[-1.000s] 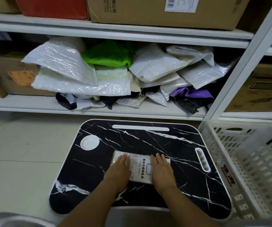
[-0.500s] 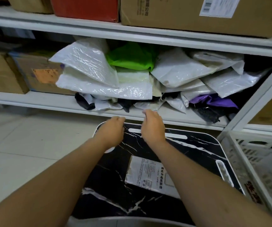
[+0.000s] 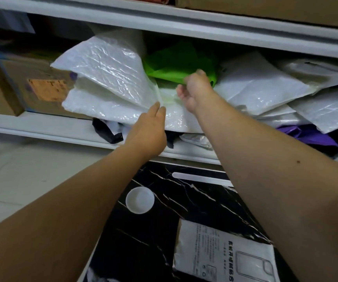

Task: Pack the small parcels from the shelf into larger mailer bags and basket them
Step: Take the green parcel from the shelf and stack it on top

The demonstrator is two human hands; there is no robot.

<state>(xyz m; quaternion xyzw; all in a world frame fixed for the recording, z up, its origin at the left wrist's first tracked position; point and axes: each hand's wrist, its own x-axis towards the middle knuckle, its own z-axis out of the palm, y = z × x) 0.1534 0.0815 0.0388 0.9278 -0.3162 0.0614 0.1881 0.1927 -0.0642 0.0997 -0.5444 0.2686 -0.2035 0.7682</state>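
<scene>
A heap of plastic mailer bags fills the shelf (image 3: 42,130): big white bags (image 3: 111,78) on the left, a green bag (image 3: 176,64) in the middle, more white bags (image 3: 255,88) on the right. My left hand (image 3: 147,131) reaches forward with straight fingers, its tips at the lower edge of the white bags. My right hand (image 3: 194,88) is higher, at the green bag's lower edge, thumb apart from loosely curled fingers, holding nothing I can see. A small white printed parcel (image 3: 225,253) lies on the black marble lap table (image 3: 164,231) below my arms.
A cardboard box (image 3: 21,84) with an orange label stands at the shelf's left. A black bag (image 3: 107,131) and a purple bag (image 3: 306,135) poke out under the white ones. The table has a white round recess (image 3: 140,200). Boxes sit on the upper shelf.
Both hands left the small parcel on the table and reached up and forward to the bags on the shelf. The view moved closer to the shelf, and the basket is out of sight.
</scene>
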